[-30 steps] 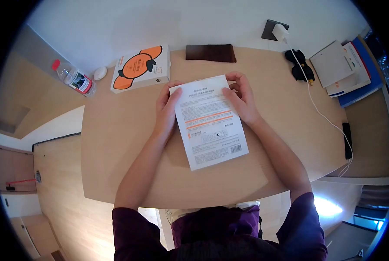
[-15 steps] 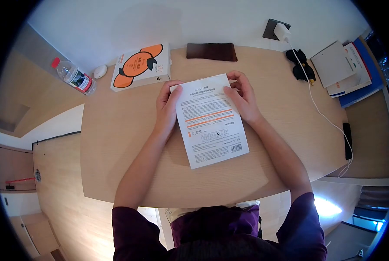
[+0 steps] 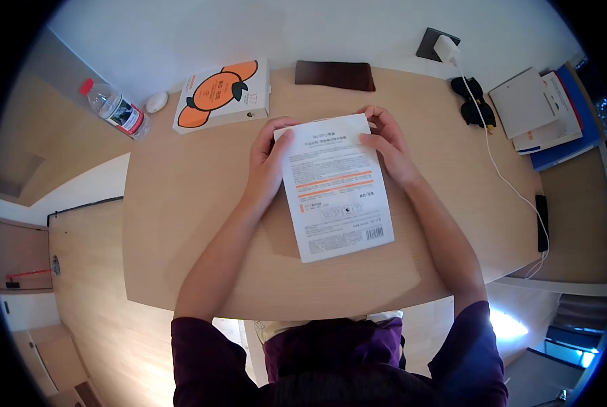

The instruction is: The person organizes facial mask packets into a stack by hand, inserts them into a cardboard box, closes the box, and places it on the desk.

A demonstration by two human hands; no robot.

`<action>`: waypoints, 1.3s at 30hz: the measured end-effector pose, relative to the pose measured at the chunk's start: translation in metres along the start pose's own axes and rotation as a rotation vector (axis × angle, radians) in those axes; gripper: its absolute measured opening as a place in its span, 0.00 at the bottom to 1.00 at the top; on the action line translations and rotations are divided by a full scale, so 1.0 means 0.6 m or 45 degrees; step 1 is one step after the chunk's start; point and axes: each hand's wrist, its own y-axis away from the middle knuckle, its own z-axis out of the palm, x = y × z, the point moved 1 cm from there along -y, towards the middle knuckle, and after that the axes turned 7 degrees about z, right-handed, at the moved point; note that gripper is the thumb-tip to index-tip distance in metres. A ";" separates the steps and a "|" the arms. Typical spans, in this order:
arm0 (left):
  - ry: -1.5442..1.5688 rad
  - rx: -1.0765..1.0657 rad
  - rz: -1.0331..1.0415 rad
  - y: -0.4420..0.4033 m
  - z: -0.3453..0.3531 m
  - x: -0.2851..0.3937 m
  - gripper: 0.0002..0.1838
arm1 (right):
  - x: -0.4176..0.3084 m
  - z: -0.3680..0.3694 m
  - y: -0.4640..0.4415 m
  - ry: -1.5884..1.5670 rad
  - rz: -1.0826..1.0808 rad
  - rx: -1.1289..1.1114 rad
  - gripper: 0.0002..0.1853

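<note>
A flat white box (image 3: 339, 163) with small print, orange stripes and a barcode on its face is held over the middle of the desk. My left hand (image 3: 266, 157) grips its upper left corner, thumb on the printed face and fingers behind. At the upper right corner my right hand (image 3: 390, 149) holds it the same way, its thumb pressed on the front edge. The box is slightly turned, and its far side is hidden from me. Beyond my left hand lies another white box (image 3: 261, 105) with large orange fruit shapes.
A red-capped water bottle (image 3: 122, 114) and a small white round object (image 3: 157, 102) are at the left. A dark brown pouch (image 3: 334, 75) lies at the back. To the right are sunglasses (image 3: 473, 103), a charger (image 3: 447, 49) with cable, books (image 3: 524, 102) and a black bar-shaped object (image 3: 541, 222).
Both hands keep their hold on the white box. The whole view has shifted a little, and the box appears very slightly to the right and tilted a bit differently.
</note>
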 end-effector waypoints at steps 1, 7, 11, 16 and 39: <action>0.017 -0.004 -0.005 0.000 0.001 0.000 0.11 | 0.000 -0.001 0.000 -0.025 -0.003 -0.012 0.18; -0.002 -0.047 0.015 -0.006 -0.014 -0.007 0.11 | -0.006 0.009 0.003 0.078 0.000 0.027 0.15; 0.061 -0.146 -0.053 -0.010 -0.026 -0.009 0.14 | -0.001 0.014 0.000 0.173 -0.013 0.119 0.10; -0.060 -0.322 -0.028 -0.008 -0.022 0.001 0.17 | -0.005 0.015 0.002 0.221 -0.068 0.100 0.08; -0.002 -0.311 -0.125 -0.011 -0.021 0.011 0.17 | -0.022 0.030 0.013 0.364 0.068 0.058 0.18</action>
